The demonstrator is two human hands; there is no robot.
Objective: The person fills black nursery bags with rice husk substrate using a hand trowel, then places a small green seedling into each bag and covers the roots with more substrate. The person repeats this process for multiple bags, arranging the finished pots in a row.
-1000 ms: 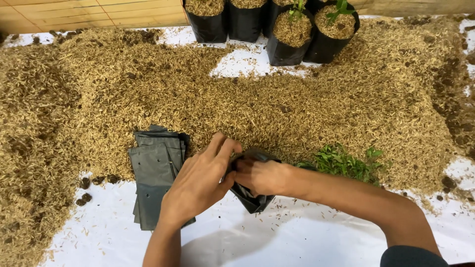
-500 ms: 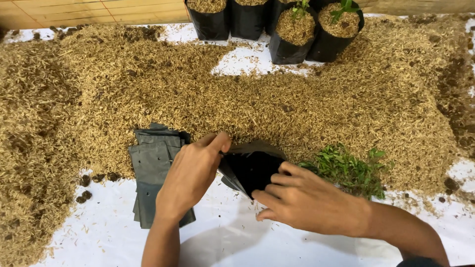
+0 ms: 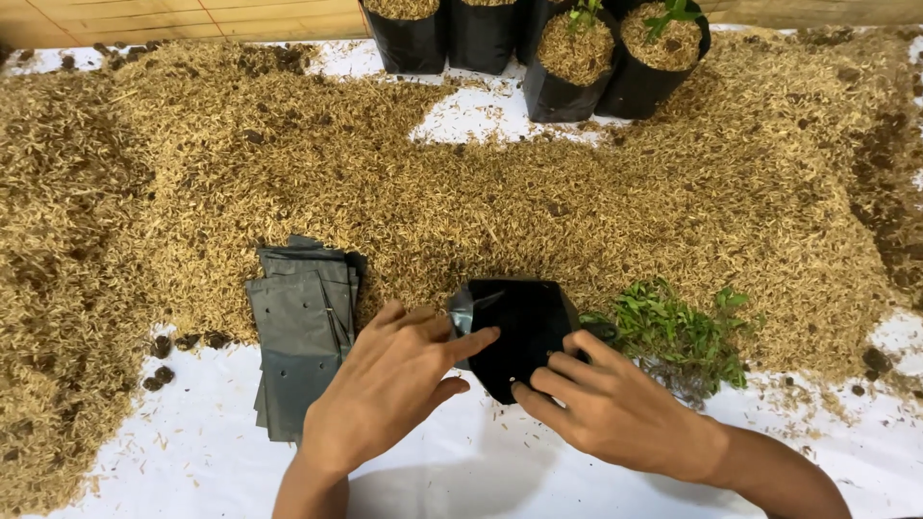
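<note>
Since half a second ago the black plastic bag has been spread wider, its mouth now gaping between both hands, and the right hand has slid down toward the bag's lower edge. The left hand lies palm down with fingers stretched to its right, the fingertips pressing the bag's left rim; it is open-fingered, pinching nothing I can make out. The right hand has its fingers curled onto the bag's lower right side, holding the plastic there, though the thumb is hidden, so how firm the grip is cannot be told. The bag rests on the white sheet just ahead of both hands, at the edge of the rice-husk heap. Just left of the left hand lies a stack of flat grey bags. Just beyond the right hand, to its right, lies a bunch of small green seedlings. Well ahead of both hands stand 4 filled black bags, 2 with seedlings.
</note>
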